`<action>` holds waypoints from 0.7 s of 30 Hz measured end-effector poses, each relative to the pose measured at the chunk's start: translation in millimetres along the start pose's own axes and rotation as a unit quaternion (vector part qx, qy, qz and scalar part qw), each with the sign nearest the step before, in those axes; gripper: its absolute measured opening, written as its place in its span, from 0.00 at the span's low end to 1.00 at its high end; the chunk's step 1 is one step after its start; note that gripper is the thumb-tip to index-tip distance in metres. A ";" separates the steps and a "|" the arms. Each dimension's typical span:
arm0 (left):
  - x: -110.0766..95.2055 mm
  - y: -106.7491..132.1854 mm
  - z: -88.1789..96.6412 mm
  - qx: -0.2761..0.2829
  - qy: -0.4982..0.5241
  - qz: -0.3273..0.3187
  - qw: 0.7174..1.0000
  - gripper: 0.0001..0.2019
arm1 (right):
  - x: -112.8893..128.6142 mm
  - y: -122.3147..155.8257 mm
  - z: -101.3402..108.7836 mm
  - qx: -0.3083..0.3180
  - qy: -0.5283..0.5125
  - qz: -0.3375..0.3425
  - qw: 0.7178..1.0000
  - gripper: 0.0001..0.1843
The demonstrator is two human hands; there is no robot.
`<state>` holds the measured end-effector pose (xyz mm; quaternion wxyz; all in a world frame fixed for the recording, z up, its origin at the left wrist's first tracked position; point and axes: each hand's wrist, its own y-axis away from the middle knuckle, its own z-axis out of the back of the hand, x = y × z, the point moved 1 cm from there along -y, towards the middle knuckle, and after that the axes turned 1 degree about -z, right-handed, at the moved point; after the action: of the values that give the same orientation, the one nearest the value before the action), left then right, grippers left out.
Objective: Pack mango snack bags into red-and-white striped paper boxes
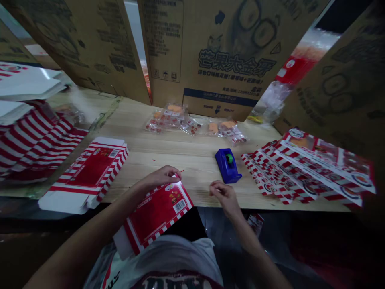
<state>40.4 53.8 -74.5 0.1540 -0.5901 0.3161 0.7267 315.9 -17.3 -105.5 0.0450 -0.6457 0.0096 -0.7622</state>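
A red carton with striped white edges and a barcode (161, 214) lies tilted across the table's front edge, against my body. My left hand (165, 175) grips its far end, fingers curled over the edge. To the right of that carton, my right hand (223, 195) is held just above the table's front edge with thumb and fingertips together. Whatever is between those fingertips is too small to make out. Just beyond this hand stands a blue tape dispenser (227, 165) with a green roll.
On the left lie a similar carton (93, 168) and a stack of striped cartons (33, 140). Several printed cartons (313, 166) fan out at right. Small clear packets (173, 116) rest before tall cardboard boxes (216, 52) along the back of the wooden table (138, 154).
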 end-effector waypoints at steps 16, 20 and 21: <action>-16.1 30.6 8.0 0.011 -0.036 -0.052 0.998 0.13 | 34.6 -52.2 -86.8 0.305 0.225 -0.036 0.925 0.15; -19.7 40.4 22.4 0.048 -0.022 -0.075 0.996 0.13 | 34.7 -74.8 -99.2 0.424 0.153 -0.095 0.887 0.22; -19.3 43.8 26.1 0.053 -0.005 -0.076 0.996 0.13 | 34.1 -79.3 -104.4 0.468 0.116 -0.116 0.869 0.26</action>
<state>-0.7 40.5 -41.2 0.2419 -0.5997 0.3077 0.6980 203.0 54.4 -83.5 0.2514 -0.4522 -0.4177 -0.7468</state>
